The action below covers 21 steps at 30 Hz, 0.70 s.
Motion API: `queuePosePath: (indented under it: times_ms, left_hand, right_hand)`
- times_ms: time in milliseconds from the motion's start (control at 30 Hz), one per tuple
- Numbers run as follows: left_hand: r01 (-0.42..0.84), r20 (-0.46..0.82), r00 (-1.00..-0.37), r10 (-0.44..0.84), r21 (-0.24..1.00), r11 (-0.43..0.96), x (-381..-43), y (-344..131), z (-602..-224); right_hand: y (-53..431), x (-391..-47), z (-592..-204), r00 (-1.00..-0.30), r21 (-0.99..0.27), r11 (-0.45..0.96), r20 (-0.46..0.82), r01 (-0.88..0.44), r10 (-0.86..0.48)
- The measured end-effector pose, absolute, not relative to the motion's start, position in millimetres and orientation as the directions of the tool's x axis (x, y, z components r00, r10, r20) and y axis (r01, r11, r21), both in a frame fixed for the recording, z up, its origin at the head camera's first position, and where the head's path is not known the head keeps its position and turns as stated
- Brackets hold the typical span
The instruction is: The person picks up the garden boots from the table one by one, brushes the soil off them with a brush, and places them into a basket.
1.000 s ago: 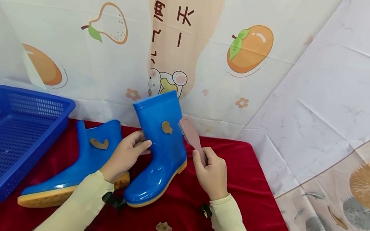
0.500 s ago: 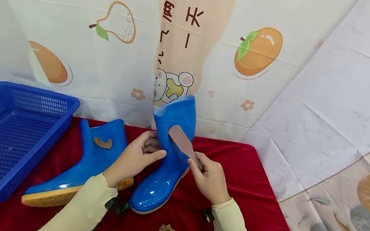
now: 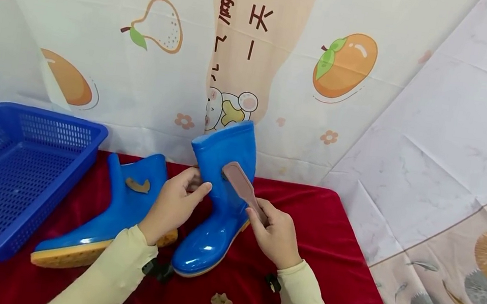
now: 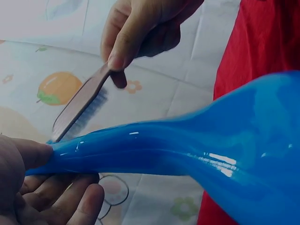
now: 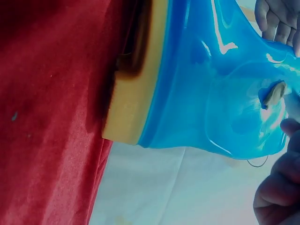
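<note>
Right of the blue basket (image 3: 59,132), the left grip (image 3: 173,205) pinched the shaft of a blue rain boot (image 3: 204,242); farther from that basket, the right grip (image 3: 276,234) held a pink brush (image 3: 241,182).

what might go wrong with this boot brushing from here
The held boot could twist or tip under the brush, since the left hand holds it only at the shaft.
The brown clump on it might smear, or drop onto the red cloth, where a similar lump lies.
</note>
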<state>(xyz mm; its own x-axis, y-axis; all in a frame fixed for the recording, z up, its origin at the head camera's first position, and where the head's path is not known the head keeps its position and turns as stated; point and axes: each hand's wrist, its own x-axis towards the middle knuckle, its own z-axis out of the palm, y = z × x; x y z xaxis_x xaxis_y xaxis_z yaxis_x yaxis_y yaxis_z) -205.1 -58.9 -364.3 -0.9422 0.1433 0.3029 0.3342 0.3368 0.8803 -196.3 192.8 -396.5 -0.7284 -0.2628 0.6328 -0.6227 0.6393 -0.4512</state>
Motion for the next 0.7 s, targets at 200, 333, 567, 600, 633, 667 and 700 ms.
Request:
queuePosePath:
  times_ms: [200, 333, 567, 600, 633, 667, 700]
  left_hand:
    - [0.330, 0.308, -0.944, 0.121, 0.890, 0.315, -208.3, -69.6, -362.4]
    - [0.335, 0.314, -0.942, 0.121, 0.904, 0.265, -209.4, -71.3, -364.6]
    - [0.346, 0.324, -0.935, 0.142, 0.924, 0.166, -207.2, -64.5, -364.2]
    - [0.351, 0.330, -0.933, 0.143, 0.922, 0.165, -206.9, -64.3, -363.2]
    - [0.357, 0.335, -0.931, 0.143, 0.919, 0.166, -206.7, -64.8, -362.2]
    - [0.360, 0.339, -0.930, 0.140, 0.918, 0.169, -206.6, -65.6, -361.1]
    - [0.359, 0.339, -0.931, 0.135, 0.917, 0.172, -206.6, -66.8, -360.1]
  right_hand:
    - [190.6, -198.3, -395.3, -0.690, -0.450, 0.626, 0.695, -0.636, -0.201]
    - [191.3, -198.4, -393.7, -0.697, -0.508, 0.571, 0.698, -0.645, -0.166]
    - [189.4, -195.2, -381.6, -0.701, -0.622, 0.372, 0.702, -0.689, -0.124]
    - [188.3, -194.7, -378.6, -0.697, -0.627, 0.349, 0.707, -0.697, -0.122]
    - [186.5, -193.7, -375.0, -0.696, -0.633, 0.330, 0.709, -0.700, -0.117]
    - [184.6, -192.8, -371.7, -0.696, -0.641, 0.311, 0.709, -0.702, -0.112]
    - [182.4, -191.3, -368.1, -0.702, -0.653, 0.291, 0.704, -0.699, -0.107]
